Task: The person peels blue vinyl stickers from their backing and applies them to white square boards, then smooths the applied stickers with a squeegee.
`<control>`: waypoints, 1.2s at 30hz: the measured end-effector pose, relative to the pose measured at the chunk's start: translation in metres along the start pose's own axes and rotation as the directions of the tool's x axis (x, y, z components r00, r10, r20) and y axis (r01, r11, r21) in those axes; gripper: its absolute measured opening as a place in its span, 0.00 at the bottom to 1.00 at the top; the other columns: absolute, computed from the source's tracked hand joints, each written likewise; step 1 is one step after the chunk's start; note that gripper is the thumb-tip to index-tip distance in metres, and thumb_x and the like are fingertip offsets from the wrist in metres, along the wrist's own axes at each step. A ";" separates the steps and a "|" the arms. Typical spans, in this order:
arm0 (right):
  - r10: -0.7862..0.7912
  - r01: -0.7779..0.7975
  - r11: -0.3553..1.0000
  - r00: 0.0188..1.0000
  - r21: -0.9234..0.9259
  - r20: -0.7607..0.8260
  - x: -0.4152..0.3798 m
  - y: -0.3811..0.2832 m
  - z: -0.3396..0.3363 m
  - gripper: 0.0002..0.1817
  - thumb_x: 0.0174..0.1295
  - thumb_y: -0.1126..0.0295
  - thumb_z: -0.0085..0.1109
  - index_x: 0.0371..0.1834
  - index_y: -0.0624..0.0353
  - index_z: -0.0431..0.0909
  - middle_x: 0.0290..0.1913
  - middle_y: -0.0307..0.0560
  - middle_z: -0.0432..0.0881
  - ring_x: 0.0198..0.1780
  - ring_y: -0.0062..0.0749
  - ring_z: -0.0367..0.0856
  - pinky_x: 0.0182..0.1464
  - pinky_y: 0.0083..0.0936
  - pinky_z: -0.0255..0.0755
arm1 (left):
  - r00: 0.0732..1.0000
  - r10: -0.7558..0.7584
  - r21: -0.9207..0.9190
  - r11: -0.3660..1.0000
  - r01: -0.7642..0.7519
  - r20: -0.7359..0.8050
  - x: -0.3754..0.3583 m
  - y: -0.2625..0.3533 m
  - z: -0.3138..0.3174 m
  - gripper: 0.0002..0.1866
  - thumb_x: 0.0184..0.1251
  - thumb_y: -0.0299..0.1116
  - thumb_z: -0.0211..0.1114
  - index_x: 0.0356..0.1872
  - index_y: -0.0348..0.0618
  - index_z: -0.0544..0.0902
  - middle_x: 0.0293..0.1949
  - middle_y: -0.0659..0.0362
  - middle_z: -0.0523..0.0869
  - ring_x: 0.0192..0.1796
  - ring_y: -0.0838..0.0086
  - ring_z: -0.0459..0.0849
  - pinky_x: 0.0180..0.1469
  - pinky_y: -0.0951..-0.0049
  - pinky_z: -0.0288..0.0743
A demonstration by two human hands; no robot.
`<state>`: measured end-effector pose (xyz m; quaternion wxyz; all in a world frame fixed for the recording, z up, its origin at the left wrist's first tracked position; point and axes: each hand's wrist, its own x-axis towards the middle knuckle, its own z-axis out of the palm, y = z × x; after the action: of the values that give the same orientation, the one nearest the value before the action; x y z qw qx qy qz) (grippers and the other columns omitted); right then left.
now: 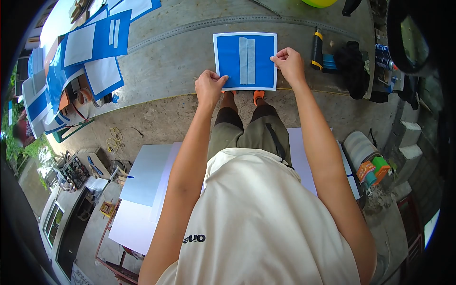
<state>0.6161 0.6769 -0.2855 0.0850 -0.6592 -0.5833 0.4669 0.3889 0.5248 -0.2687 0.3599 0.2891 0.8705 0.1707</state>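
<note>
A square blue sheet [228,54] with a white border lies near the front edge of the table. Two pale strips [247,61] run side by side down its middle. My left hand [209,87] is closed at the sheet's lower left corner, with the thumb over the blue surface and the fingers partly hidden. At the sheet's right edge, above its middle, my right hand [289,62] pinches the border between thumb and fingers.
A long metal ruler [190,29] curves across the grey table [166,61]. More blue and white sheets [97,38] overlap at the left. A yellow-black cutter [317,50] and a black cloth-like bundle [350,69] lie at the right. A yellow-green round object [319,2] is at the top.
</note>
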 end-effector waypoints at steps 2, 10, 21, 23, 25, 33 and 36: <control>-0.016 0.016 1.000 1.000 -0.006 -0.007 -0.006 0.000 -0.001 0.13 0.55 0.70 0.79 0.37 0.63 0.83 0.32 0.47 0.89 0.33 0.32 0.89 0.41 0.29 0.82 | 1.000 0.000 0.003 1.000 0.000 -0.005 -0.004 -0.002 0.000 0.18 0.53 0.40 0.83 0.32 0.38 0.84 0.31 0.50 0.90 0.37 0.58 0.90 0.43 0.60 0.82; -0.206 0.210 0.958 0.978 -0.192 0.044 -0.044 0.019 -0.003 0.17 0.49 0.72 0.80 0.35 0.61 0.77 0.35 0.49 0.80 0.38 0.43 0.83 0.43 0.38 0.78 | 0.995 0.090 0.160 0.984 -0.084 -0.033 -0.035 -0.012 -0.004 0.16 0.58 0.34 0.78 0.40 0.40 0.81 0.38 0.52 0.87 0.44 0.57 0.86 0.48 0.58 0.78; -0.230 0.216 0.967 0.969 -0.137 -0.091 -0.061 0.030 -0.048 0.10 0.61 0.69 0.72 0.37 0.62 0.80 0.35 0.48 0.82 0.35 0.41 0.84 0.42 0.35 0.77 | 0.716 0.685 0.288 0.664 -0.690 0.137 -0.072 0.013 0.033 0.25 0.63 0.28 0.65 0.63 0.47 0.78 0.70 0.54 0.75 0.70 0.53 0.72 0.72 0.51 0.63; -0.233 0.214 0.969 0.961 -0.127 -0.153 -0.052 0.039 -0.063 0.10 0.63 0.68 0.70 0.37 0.62 0.81 0.35 0.49 0.83 0.35 0.41 0.84 0.42 0.34 0.77 | 0.701 0.694 0.302 0.642 -0.705 0.165 -0.080 0.016 0.041 0.25 0.63 0.28 0.65 0.64 0.47 0.77 0.70 0.54 0.74 0.71 0.54 0.71 0.73 0.50 0.62; -0.239 0.211 0.967 0.947 -0.142 -0.215 -0.045 0.044 -0.079 0.10 0.64 0.67 0.70 0.38 0.62 0.82 0.35 0.49 0.85 0.36 0.39 0.85 0.42 0.33 0.77 | 0.695 0.693 0.314 0.627 -0.713 0.192 -0.087 0.015 0.044 0.26 0.61 0.28 0.66 0.64 0.46 0.77 0.71 0.52 0.73 0.72 0.54 0.70 0.75 0.48 0.60; -0.143 0.053 0.976 0.890 -0.213 -0.432 -0.036 0.070 -0.138 0.08 0.67 0.66 0.67 0.39 0.59 0.83 0.33 0.44 0.88 0.35 0.34 0.87 0.42 0.31 0.78 | 0.765 0.622 0.319 0.701 -0.639 0.166 -0.112 -0.005 0.023 0.28 0.59 0.28 0.68 0.64 0.45 0.75 0.68 0.49 0.74 0.71 0.52 0.71 0.74 0.47 0.59; -0.142 0.029 0.976 0.836 -0.215 -0.529 -0.027 0.076 -0.164 0.08 0.66 0.66 0.67 0.40 0.59 0.84 0.34 0.45 0.89 0.37 0.34 0.88 0.44 0.32 0.79 | 0.778 0.610 0.276 0.729 -0.626 0.151 -0.103 0.004 0.023 0.28 0.59 0.27 0.69 0.63 0.44 0.76 0.68 0.49 0.74 0.71 0.51 0.71 0.73 0.47 0.60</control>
<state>0.7894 0.7022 -0.2316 0.2011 -0.7424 -0.6080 0.1969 0.4661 0.4653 -0.2281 0.2539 0.6190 0.7310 0.1340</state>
